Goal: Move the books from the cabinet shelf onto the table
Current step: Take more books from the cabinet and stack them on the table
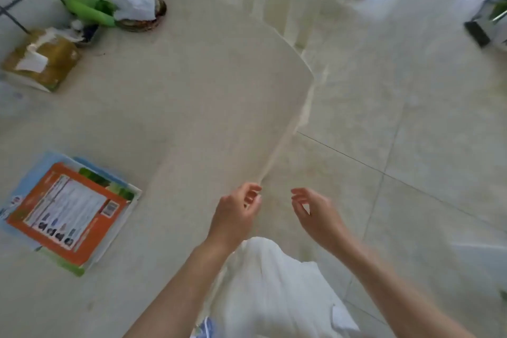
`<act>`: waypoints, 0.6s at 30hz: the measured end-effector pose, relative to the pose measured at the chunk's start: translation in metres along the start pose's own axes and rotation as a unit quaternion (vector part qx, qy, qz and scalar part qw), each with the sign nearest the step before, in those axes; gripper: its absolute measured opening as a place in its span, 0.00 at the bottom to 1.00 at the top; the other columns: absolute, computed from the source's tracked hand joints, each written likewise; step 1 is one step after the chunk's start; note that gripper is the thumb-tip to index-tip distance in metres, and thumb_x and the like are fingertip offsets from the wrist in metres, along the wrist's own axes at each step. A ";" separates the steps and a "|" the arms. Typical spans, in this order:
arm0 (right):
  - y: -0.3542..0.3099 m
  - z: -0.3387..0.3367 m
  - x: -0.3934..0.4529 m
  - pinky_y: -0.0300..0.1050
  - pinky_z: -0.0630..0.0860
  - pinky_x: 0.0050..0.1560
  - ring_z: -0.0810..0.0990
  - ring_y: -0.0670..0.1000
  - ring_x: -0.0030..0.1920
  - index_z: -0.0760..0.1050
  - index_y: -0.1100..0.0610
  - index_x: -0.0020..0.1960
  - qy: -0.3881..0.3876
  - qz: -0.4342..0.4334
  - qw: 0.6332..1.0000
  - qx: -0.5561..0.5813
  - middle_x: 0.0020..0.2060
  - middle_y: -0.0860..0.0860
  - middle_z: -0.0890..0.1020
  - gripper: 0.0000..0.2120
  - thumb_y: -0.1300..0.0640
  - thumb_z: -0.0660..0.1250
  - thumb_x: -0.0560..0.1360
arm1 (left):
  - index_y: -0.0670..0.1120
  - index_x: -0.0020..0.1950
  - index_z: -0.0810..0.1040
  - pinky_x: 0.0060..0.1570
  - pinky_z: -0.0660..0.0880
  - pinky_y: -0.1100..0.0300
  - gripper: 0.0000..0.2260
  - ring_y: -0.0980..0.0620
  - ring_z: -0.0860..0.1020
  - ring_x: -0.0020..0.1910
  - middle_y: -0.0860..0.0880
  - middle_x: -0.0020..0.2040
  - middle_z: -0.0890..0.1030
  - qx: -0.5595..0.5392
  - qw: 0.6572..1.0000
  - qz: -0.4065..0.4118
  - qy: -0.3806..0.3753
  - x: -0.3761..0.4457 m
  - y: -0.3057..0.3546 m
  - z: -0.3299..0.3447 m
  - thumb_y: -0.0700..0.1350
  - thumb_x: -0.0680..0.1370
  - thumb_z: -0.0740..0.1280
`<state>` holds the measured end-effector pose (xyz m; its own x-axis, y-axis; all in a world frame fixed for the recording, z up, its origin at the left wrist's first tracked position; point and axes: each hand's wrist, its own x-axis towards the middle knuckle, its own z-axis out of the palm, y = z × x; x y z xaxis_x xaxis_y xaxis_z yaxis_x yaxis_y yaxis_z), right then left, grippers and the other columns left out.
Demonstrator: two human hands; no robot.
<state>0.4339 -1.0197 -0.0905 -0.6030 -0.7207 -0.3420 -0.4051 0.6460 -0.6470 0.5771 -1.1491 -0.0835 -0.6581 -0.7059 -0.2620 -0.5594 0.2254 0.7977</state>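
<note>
Both hands empty. Left hand (236, 214) hangs over the worktop's near right edge with fingers loosely curled, holding nothing. Right hand (315, 212) is just past that edge, over the floor (411, 118), fingers likewise relaxed, nothing in its grip.

Books (70, 211): a stack lies flat on the worktop (192, 118) by its left edge, toward the near corner. Orange cover on top, pale blue and green covers showing beneath, slightly fanned. At least 3 covers visible; exact count not readable.

Judgement: the step in hand looks like a trip to the cabinet shelf for more books, hands free between loads.

Notes for doing it well:
- Take each book with fingers under the spine side and thumb on top, or use both hands if lifting several, so glossy covers do not slide apart.
- Set the next load squarely on the existing stack or just beside it, well in from the left edge; the lower books already sit close to it.

Not visible or unclear:
- Cabinet and shelf are out of view, so the remaining books cannot be counted.
- Frame is motion-blurred; cover text is illegible.
- At the far left corner, a brown box (41, 60), something green (90, 7) and white paper or plastic (134, 3) cannot be identified further.
- Worktop's near and left edges are cut off.
</note>
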 end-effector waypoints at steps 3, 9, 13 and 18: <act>0.049 -0.038 -0.039 0.44 0.75 0.56 0.81 0.48 0.54 0.75 0.54 0.61 0.007 0.006 1.000 -0.013 0.51 0.47 0.83 0.13 0.54 0.64 0.77 | 0.50 0.53 0.80 0.46 0.78 0.60 0.06 0.58 0.80 0.40 0.55 0.41 0.82 0.018 0.997 0.047 -0.050 -0.004 0.038 0.050 0.43 0.77 0.68; 0.174 -0.131 -0.145 0.41 0.70 0.60 0.77 0.50 0.60 0.71 0.56 0.67 0.086 0.073 0.993 -0.038 0.58 0.50 0.80 0.18 0.54 0.63 0.78 | 0.47 0.52 0.81 0.45 0.79 0.55 0.06 0.54 0.81 0.38 0.54 0.38 0.80 0.060 0.977 0.137 -0.154 -0.033 0.119 0.193 0.42 0.76 0.69; 0.260 -0.185 -0.218 0.45 0.71 0.61 0.77 0.52 0.60 0.71 0.58 0.66 0.150 0.139 0.978 -0.041 0.59 0.52 0.80 0.18 0.55 0.63 0.77 | 0.48 0.50 0.81 0.43 0.80 0.55 0.05 0.54 0.81 0.37 0.56 0.37 0.80 0.078 0.960 0.159 -0.217 -0.064 0.163 0.299 0.41 0.75 0.70; 0.343 -0.238 -0.300 0.43 0.68 0.63 0.76 0.53 0.62 0.72 0.59 0.66 0.211 0.232 0.950 -0.015 0.61 0.53 0.78 0.18 0.55 0.62 0.78 | 0.52 0.47 0.78 0.38 0.75 0.61 0.09 0.63 0.75 0.30 0.58 0.34 0.78 0.106 0.912 0.219 -0.331 -0.101 0.222 0.417 0.37 0.75 0.71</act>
<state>0.3126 -0.5216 -0.0477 -0.9401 -0.1963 -0.2785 -0.0443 0.8809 -0.4712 0.3087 -0.7473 -0.1064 -0.9626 0.0277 -0.2694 -0.2078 0.5623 0.8004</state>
